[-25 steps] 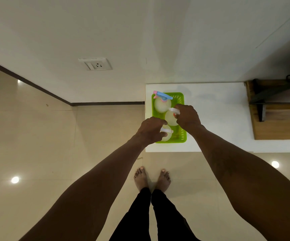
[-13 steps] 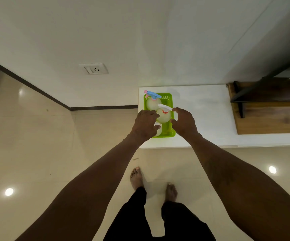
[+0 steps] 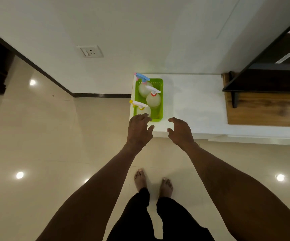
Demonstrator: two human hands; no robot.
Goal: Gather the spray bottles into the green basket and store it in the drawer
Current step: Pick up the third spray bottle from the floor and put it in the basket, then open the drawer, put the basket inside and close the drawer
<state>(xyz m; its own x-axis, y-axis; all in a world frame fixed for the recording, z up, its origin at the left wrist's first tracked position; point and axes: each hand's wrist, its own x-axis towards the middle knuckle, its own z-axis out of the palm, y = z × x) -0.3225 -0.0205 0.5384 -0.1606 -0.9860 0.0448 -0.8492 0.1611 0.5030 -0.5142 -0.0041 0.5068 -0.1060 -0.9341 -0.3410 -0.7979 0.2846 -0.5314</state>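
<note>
The green basket (image 3: pixel 159 84) stands at the left end of the white countertop (image 3: pixel 193 101). Three pale spray bottles stand in it: one with a blue and pink trigger (image 3: pixel 142 87) at the back, one with a white trigger and red collar (image 3: pixel 153 99) in the middle, one with a white and yellow trigger (image 3: pixel 141 108) nearest me. My left hand (image 3: pixel 139 130) hovers just in front of the basket's near left corner, fingers apart and empty. My right hand (image 3: pixel 180 131) is open over the counter's front edge, to the right of the basket, holding nothing.
A wooden block (image 3: pixel 266 108) under a dark shelf (image 3: pixel 262 80) sits on the counter's right part. A wall socket (image 3: pixel 90 51) is on the wall to the left. Glossy floor tiles and my bare feet (image 3: pixel 153 181) lie below the counter edge.
Both hands have let go of the bottles and drawn back toward me, from over the basket to its near edge. All three bottles now show uncovered.
</note>
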